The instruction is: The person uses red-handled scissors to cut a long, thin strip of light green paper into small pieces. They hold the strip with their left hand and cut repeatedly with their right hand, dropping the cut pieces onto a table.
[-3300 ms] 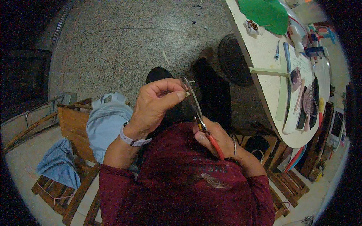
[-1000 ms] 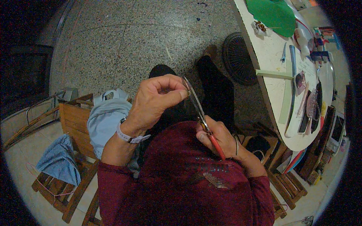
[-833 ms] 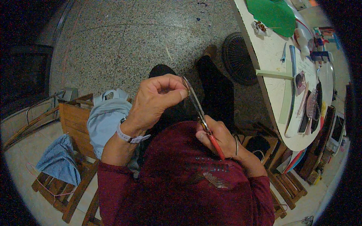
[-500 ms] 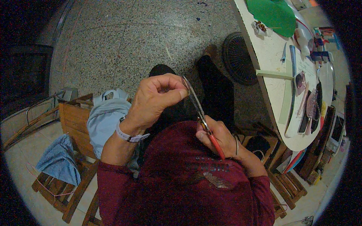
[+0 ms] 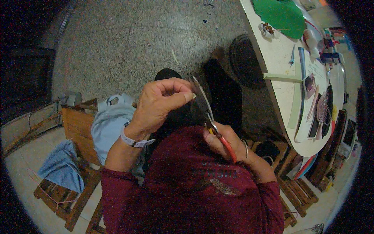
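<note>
In front of my lap, my left hand is closed in a pinch, thumb tip against the fingers. A tiny pale bit shows at the fingertips; I cannot make out what it is. My right hand is wrapped round a pair of scissors with red handles and a bit of yellow. The long metal blades point up and away from me and are spread apart, one of them smeared by motion. Their tips are close beside my left fingertips. A light watch strap circles my left wrist.
On the right stands a white table with a pale green strip jutting over its edge, a green sheet and several small tools. Wooden chairs stand on both sides; the left one bears a light blue bag.
The scissors' blades have spread apart, and their handles have shifted slightly right. My left hand keeps its pinch in nearly the same place.
</note>
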The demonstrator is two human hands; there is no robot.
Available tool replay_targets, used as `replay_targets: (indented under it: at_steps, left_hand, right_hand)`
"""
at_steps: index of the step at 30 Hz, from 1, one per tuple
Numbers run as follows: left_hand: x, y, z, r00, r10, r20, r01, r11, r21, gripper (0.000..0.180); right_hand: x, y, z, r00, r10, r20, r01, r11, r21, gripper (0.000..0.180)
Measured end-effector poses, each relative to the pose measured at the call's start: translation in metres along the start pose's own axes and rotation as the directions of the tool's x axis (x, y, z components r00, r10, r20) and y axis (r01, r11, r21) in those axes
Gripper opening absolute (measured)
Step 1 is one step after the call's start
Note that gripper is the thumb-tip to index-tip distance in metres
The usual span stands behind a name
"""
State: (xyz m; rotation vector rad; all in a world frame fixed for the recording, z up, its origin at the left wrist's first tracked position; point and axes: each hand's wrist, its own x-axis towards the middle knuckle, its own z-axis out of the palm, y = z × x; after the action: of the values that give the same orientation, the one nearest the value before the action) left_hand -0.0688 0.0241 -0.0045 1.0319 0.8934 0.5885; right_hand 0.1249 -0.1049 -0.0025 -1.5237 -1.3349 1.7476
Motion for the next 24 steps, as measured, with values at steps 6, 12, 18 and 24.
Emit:
replay_targets:
  at_steps: [6,12,18,24]
  left_hand:
    - [0.004,0.002,0.001,0.999,-0.02,-0.051,0.014,0.993,-0.118,0.009]
    - [0.011,0.01,0.008,0.995,-0.04,-0.094,0.024,0.986,-0.165,0.009]
    - [0.038,0.046,0.024,0.998,0.01,-0.062,-0.019,0.99,-0.142,0.016]
    - [0.089,0.088,0.054,0.99,0.126,-0.065,-0.128,0.991,-0.025,0.018]
  right_hand:
    - [-0.006,0.007,-0.02,0.999,0.031,-0.042,-0.032,0.999,-0.027,0.021]
    - [0.0,0.049,-0.054,0.99,0.123,-0.074,-0.143,0.893,-0.426,0.023]
    - [0.007,0.127,-0.065,0.97,0.039,-0.242,-0.125,0.927,-0.354,0.024]
    - [0.013,0.161,-0.081,0.957,0.285,-0.051,-0.288,0.955,-0.063,0.031]
